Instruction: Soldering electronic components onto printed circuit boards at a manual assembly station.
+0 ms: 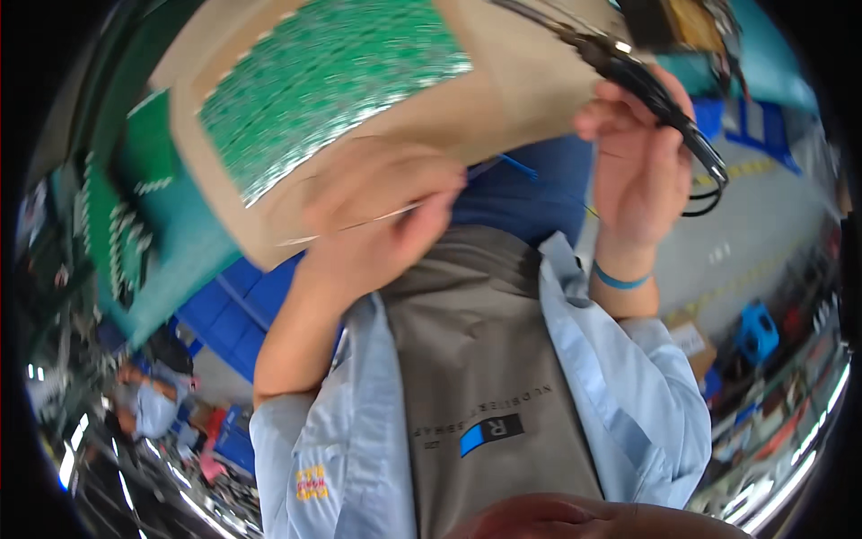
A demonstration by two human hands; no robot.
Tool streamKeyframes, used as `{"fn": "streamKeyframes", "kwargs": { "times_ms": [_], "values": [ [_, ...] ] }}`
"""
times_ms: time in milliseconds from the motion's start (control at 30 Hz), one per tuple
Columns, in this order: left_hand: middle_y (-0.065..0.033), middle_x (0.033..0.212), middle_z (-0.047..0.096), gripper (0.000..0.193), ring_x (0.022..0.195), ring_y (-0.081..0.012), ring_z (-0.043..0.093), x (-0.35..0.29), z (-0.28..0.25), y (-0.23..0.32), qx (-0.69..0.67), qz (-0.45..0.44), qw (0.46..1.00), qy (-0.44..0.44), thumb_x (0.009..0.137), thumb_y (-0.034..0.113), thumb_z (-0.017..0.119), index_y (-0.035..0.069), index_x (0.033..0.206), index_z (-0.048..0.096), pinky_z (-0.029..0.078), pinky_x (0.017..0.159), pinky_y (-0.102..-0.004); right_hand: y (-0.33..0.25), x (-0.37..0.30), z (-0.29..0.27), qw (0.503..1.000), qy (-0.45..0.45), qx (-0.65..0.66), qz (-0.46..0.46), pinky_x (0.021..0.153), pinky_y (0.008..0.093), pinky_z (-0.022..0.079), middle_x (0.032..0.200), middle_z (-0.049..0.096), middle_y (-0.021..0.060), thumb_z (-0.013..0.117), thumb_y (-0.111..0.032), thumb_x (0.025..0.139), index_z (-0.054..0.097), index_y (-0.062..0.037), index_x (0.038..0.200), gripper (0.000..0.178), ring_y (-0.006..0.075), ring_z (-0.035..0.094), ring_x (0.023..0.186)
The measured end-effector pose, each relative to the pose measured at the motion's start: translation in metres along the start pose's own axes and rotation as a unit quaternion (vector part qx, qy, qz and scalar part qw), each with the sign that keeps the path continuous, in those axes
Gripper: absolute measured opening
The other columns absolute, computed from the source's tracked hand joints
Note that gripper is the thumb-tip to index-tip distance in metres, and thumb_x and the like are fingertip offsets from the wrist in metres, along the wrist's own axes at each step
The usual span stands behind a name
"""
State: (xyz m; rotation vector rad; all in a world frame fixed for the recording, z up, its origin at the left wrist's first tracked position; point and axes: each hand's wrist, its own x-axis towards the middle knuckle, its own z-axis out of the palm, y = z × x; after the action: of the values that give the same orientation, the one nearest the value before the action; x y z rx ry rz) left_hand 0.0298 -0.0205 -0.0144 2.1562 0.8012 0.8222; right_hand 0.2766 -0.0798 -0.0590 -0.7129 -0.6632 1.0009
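Observation:
My right hand [642, 171] grips a soldering iron [648, 90] by its black handle, the metal end pointing up and left over the cardboard. A black cord [709, 205] loops from the handle's lower end. My left hand [382, 202], smeared by motion, has its fingers closed on a thin silvery solder wire [377, 218] that sticks out on both sides. That hand is at the near edge of a brown cardboard sheet [525, 85]. On the sheet lies a large green circuit board panel [332, 90], its near edge lined with shiny metal parts.
More green circuit boards [151, 144] lie at the left on a teal work surface [184, 242]. A dark and brown device [687, 22] stands at the far right. Blue plastic [224, 314] shows below the bench; another person [154, 404] sits at the lower left.

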Motion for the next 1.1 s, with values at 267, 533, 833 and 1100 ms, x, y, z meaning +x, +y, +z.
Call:
{"fn": "streamKeyframes", "kwargs": {
  "times_ms": [267,533,833,1100],
  "values": [
    [-0.0044,0.096,0.080,0.012,0.076,-0.0181,0.068,0.029,0.014,-0.027,0.024,-0.023,0.996,0.084,0.086,-0.004,0.074,0.003,0.095,0.075,0.054,0.076,-0.0282,-0.002,-0.014,-0.017,0.993,0.019,-0.107,-0.035,0.077,0.0350,0.060,0.112,0.073,0.0252,0.069,-0.025,0.104,0.050,0.0037,0.143,0.051,0.0286,0.073,0.085],
    [-0.0050,0.098,0.079,0.013,0.079,-0.0172,0.066,0.033,0.021,-0.037,0.012,-0.051,0.995,0.083,0.090,-0.006,0.070,0.002,0.100,0.073,0.052,0.072,-0.0260,-0.005,-0.019,-0.024,0.995,0.042,-0.093,-0.023,0.075,0.0352,0.060,0.110,0.074,0.0254,0.070,-0.023,0.103,0.050,0.0041,0.143,0.052,0.0277,0.072,0.081],
    [-0.0052,0.101,0.078,0.014,0.081,-0.0171,0.065,0.034,0.023,-0.040,0.035,-0.015,0.996,0.086,0.090,-0.007,0.068,0.002,0.100,0.071,0.052,0.071,-0.0263,-0.008,-0.018,-0.020,0.994,0.039,-0.104,-0.023,0.075,0.0350,0.060,0.109,0.074,0.0255,0.070,-0.024,0.103,0.050,0.0043,0.141,0.051,0.0271,0.071,0.079],
    [-0.0051,0.101,0.077,0.014,0.076,-0.0164,0.065,0.035,0.023,-0.031,0.081,-0.049,0.993,0.071,0.091,-0.008,0.067,0.001,0.101,0.067,0.051,0.067,-0.0262,-0.003,-0.018,-0.017,0.985,0.008,-0.170,-0.007,0.076,0.0339,0.059,0.113,0.072,0.0232,0.071,-0.033,0.104,0.049,0.0008,0.144,0.056,0.0272,0.073,0.090]
  ]
}}
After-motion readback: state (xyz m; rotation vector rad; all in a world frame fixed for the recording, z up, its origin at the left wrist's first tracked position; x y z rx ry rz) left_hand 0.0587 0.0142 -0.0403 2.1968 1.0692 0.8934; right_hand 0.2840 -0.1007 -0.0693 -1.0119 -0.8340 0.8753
